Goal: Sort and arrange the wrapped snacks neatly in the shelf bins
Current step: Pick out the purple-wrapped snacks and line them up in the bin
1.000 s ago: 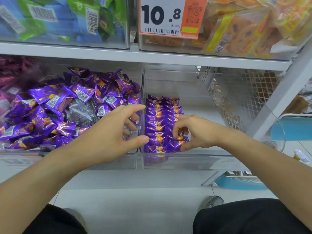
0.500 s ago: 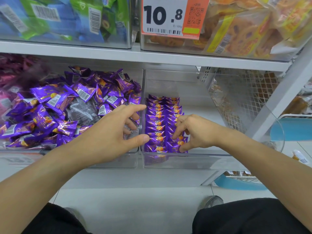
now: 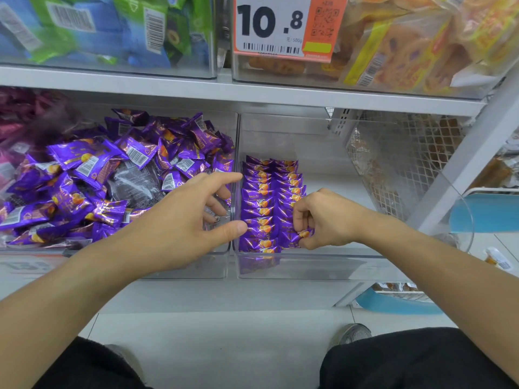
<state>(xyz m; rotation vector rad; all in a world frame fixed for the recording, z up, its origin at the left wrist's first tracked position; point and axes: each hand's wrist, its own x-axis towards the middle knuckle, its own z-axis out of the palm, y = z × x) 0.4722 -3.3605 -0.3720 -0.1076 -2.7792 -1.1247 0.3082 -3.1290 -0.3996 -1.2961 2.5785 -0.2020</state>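
Right hand (image 3: 325,220) pinches a purple snack (image 3: 297,235) at the near end of the second row in the right bin (image 3: 309,265). Left hand (image 3: 179,220), fingers spread, holds nothing. Two rows done; loose pile (image 3: 112,181) at 9 o'clock remains.

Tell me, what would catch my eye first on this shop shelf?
Probably the heap of purple snacks loose in the left bin, set against two tidy rows of the same snacks in the right bin. The right hand pinches a snack at the front of the rows, while the left hand spans the wall between the bins. Above hangs a big 10.8 price tag.
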